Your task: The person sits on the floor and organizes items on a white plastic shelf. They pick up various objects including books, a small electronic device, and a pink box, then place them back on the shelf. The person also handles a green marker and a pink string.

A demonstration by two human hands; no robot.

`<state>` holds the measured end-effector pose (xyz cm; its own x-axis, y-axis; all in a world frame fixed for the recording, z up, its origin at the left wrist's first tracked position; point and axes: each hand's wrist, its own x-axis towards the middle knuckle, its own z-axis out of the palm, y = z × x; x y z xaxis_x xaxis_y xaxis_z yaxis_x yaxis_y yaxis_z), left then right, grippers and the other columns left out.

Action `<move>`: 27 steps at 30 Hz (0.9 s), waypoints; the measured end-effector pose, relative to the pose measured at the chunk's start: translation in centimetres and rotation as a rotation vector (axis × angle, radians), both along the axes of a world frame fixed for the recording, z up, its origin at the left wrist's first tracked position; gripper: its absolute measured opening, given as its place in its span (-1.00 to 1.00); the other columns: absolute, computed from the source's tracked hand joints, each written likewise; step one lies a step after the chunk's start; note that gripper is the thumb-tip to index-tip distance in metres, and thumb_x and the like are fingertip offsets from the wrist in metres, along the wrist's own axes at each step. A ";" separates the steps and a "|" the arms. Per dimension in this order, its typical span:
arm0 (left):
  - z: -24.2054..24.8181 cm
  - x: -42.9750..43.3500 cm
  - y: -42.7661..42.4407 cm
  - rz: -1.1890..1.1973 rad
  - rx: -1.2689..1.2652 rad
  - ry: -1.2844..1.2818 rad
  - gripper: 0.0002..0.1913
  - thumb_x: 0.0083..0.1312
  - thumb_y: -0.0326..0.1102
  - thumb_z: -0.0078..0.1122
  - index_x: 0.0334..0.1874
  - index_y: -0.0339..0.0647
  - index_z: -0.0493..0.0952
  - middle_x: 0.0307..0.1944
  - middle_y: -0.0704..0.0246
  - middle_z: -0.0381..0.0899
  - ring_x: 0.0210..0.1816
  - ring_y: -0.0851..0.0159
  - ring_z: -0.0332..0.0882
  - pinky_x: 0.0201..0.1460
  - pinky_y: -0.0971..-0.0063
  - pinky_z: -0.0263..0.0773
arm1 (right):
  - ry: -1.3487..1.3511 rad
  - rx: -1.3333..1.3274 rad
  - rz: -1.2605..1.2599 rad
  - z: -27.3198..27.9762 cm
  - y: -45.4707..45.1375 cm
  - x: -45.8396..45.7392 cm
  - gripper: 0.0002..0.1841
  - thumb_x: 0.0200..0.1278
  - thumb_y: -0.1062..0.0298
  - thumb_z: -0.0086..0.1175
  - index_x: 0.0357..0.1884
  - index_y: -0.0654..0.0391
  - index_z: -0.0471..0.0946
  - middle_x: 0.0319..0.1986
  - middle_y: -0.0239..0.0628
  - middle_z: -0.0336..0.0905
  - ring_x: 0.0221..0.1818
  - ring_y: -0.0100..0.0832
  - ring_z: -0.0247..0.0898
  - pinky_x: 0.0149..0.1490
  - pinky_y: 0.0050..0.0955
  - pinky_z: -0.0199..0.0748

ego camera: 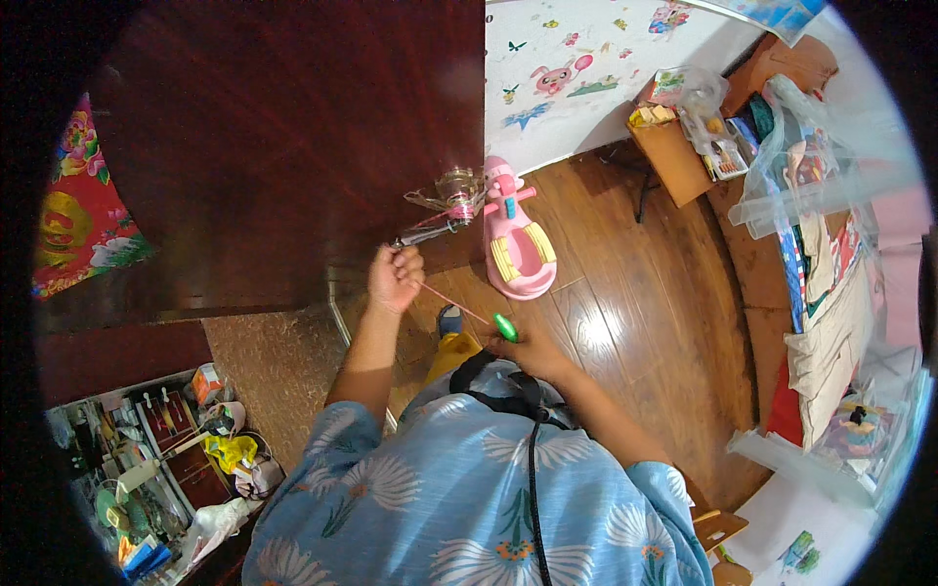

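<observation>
Near the middle, my left hand (396,280) is closed around a thin pink cord (456,302) beside a small metal-tipped item (398,243) at the dark cabinet. The cord runs down to my right hand (529,350), whose fingers are closed on a green-handled tool (505,327); its tip is too small to make out. Just above my left hand, a metal and glass-like fitting (460,196) with pink strands wound on it stands out from the dark wood, and a slim pale rod (429,234) extends from it towards my left hand.
A dark wooden cabinet (278,146) fills the upper left. A pink and yellow child's ride-on toy (522,253) stands on the wood floor (623,293). Cardboard boxes (670,161) and bagged cloth lie at the right. A cluttered dresser (194,476) stands at the lower left.
</observation>
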<state>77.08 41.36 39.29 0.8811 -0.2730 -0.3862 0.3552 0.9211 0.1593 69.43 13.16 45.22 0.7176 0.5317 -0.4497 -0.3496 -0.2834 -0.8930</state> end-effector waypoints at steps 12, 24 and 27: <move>14.7 -2.7 -10.2 -0.258 1.346 -0.731 -0.86 0.38 -0.31 0.09 -0.22 -0.23 0.51 -0.44 0.50 0.50 -0.34 0.51 0.46 -0.25 0.59 0.39 | -0.014 0.123 -0.156 3.3 2.3 -1.4 -0.78 0.21 0.45 0.13 -0.11 0.22 0.63 -0.36 -0.26 0.64 -0.33 -0.47 0.49 -0.15 -0.42 0.44; -4.2 -4.3 2.8 -0.241 -0.057 0.356 -0.82 0.34 -0.34 -0.01 -0.47 -0.09 0.33 -0.64 0.59 0.19 -0.60 0.54 0.15 -0.50 0.65 0.23 | -0.102 0.021 -0.157 2.8 -0.8 -4.4 -0.79 0.17 0.54 0.05 -0.18 0.20 0.64 -0.30 -0.13 0.62 -0.21 -0.28 0.56 -0.04 -0.39 0.46; 5.1 -3.5 5.4 -0.011 -0.331 0.088 -0.79 0.37 -0.27 -0.08 -0.37 -0.20 0.47 -0.67 0.56 0.17 -0.61 0.53 0.14 -0.53 0.67 0.20 | -0.143 0.127 -0.101 3.3 -0.8 -3.8 -0.77 0.17 0.64 0.00 -0.17 0.25 0.62 -0.29 -0.28 0.60 -0.26 -0.47 0.47 -0.10 -0.48 0.43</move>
<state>73.56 46.78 44.39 0.8448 -0.4056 -0.3490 0.3646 0.9137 -0.1794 65.58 12.37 48.51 0.8218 0.4999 -0.2735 -0.2375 -0.1359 -0.9618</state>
